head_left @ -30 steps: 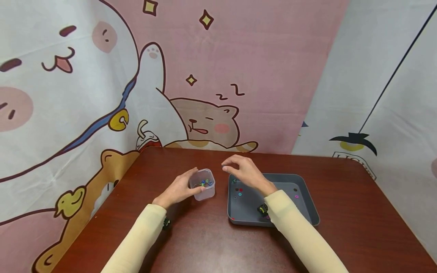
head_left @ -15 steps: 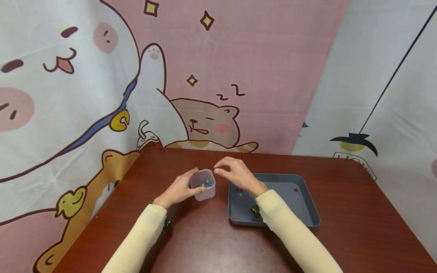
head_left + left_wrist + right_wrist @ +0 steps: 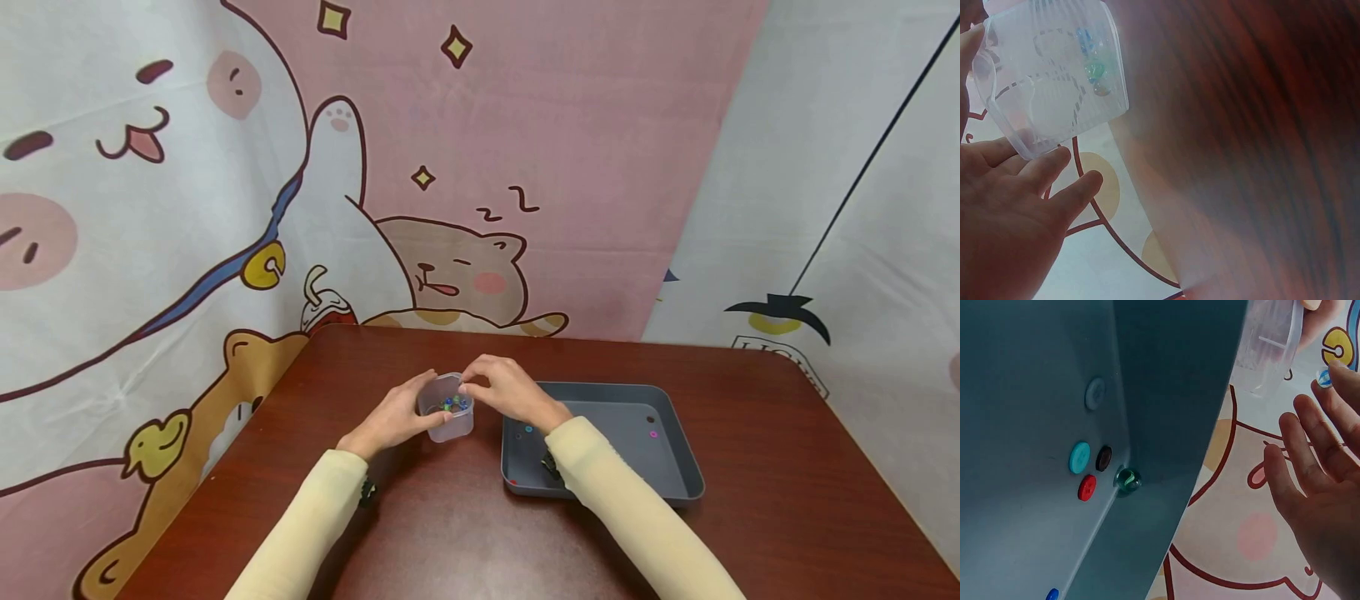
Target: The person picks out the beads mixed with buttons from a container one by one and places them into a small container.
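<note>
My left hand (image 3: 390,418) holds a small clear plastic container (image 3: 452,430) by its sides, thumb on the near side. Several blue and green marbles (image 3: 450,404) lie inside it, showing through its wall in the left wrist view. Over the container's right rim is my right hand (image 3: 513,392). Between its thumb and index finger it pinches a clear marble with blue in it (image 3: 1324,377), while the other fingers are spread. In the head view the fingertips mostly hide that marble.
A grey tray (image 3: 630,442) sits on the right, partly under my right forearm. In it are a green marble (image 3: 1128,480) in a corner and several buttons, among them a cyan button (image 3: 1079,457), a red button (image 3: 1087,487) and a magenta button (image 3: 653,434). A printed cloth hangs behind the table.
My right hand has moved left from above the tray to the container's rim, carrying the marble. The left hand and the container have stayed nearly still.
</note>
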Available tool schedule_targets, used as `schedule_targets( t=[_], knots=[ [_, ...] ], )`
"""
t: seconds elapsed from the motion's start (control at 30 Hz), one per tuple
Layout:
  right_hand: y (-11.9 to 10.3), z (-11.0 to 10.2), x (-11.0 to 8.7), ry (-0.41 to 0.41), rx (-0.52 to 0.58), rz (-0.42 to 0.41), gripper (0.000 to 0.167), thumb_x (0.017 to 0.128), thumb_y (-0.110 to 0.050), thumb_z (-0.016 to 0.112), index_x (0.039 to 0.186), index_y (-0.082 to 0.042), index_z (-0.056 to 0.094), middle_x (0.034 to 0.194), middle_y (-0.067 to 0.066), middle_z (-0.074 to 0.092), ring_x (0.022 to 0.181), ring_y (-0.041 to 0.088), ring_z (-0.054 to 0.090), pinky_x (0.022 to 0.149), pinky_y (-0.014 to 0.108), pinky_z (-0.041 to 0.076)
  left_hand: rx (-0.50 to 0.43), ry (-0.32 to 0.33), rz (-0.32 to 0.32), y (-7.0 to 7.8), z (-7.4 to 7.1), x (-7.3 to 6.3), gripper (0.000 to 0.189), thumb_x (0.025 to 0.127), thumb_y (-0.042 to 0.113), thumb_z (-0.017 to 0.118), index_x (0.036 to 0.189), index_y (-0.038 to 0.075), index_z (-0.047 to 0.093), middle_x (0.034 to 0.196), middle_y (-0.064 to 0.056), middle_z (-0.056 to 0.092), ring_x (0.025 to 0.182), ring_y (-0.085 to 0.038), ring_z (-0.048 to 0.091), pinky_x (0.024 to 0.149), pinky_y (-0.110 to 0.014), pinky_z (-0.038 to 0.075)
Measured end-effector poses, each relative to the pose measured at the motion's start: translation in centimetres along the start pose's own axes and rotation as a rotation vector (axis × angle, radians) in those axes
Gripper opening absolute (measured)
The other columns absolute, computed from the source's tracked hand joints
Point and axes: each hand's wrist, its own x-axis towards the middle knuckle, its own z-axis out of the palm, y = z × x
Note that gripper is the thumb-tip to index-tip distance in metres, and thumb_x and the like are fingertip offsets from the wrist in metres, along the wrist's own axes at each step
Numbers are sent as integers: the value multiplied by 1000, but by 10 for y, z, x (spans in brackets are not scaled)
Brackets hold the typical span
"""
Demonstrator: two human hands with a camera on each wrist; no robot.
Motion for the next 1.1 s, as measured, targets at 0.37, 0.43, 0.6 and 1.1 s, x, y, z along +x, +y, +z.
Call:
schedule_targets(
  t=[0.37, 0.43, 0.6, 1.1],
  knots=[
    [1, 2, 0, -72, -16, 3, 17, 97, -25, 75, 112, -16, 77, 116, -1, 71, 112, 19, 66, 96, 40, 54, 9, 13, 7, 0, 0, 0, 89, 91, 46, 78, 157, 1, 40, 157, -20, 45, 123, -33, 62, 100, -48, 53],
    [3, -1, -3, -65, -9, 12, 19, 98, -26, 74, 114, -16, 77, 117, -2, 71, 113, 18, 66, 97, 41, 53, 5, 8, 1, 0, 0, 0, 89, 90, 46, 79, 157, 2, 40, 159, -20, 43, 125, -34, 61, 102, -48, 52],
    [10, -10, -13, -29, 37, 50, 25, 101, -31, 70, 118, -14, 77, 121, -3, 71, 117, 17, 65, 98, 42, 53, 7, 7, -11, 0, 0, -1, 89, 90, 47, 79, 157, 3, 41, 161, -18, 41, 131, -34, 57, 107, -51, 48],
    [30, -37, -38, 51, 54, 114, 28, 96, -28, 76, 122, -16, 75, 134, 1, 68, 128, 22, 60, 105, 48, 49, 22, 11, -16, 0, 1, -1, 90, 89, 49, 79, 157, 4, 41, 160, -17, 42, 133, -35, 55, 109, -52, 46]
  ],
)
